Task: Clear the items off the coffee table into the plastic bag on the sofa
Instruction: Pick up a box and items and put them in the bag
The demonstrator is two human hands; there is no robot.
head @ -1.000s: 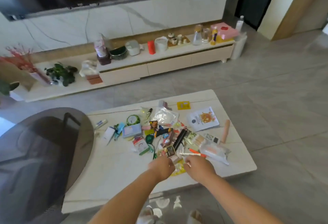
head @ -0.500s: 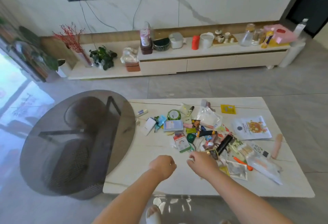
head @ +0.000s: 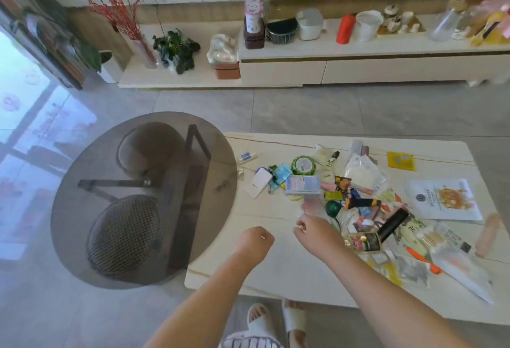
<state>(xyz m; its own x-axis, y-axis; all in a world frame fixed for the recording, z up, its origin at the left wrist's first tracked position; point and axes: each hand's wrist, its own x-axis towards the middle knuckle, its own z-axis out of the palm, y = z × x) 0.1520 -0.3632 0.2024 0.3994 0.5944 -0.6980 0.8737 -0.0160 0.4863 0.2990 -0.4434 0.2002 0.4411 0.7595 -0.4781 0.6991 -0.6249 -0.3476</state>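
Note:
The white coffee table (head: 276,276) carries a heap of small items: a green round tin (head: 303,165), a pale blue box (head: 302,184), a black tube (head: 392,223), a white food pouch (head: 444,198) and a yellow sachet (head: 400,160). My left hand (head: 256,240) hovers over bare tabletop in a closed fist; whatever is inside is hidden. My right hand (head: 314,227) is at the heap's left edge, fingers curled and pinching the near end of a blurred pink packet (head: 311,206). Neither the plastic bag nor the sofa is in view.
A round smoked-glass side table (head: 143,198) overlaps the coffee table's left end, with a stool under it. A low TV cabinet (head: 317,69) with jars, pots and plants runs along the far wall. Grey floor tiles lie between. My slippered feet (head: 276,323) stand at the table's near edge.
The view swung left and down. My right hand left the middle of the heap and went left to the pink packet. My left hand stayed in a fist and drew left.

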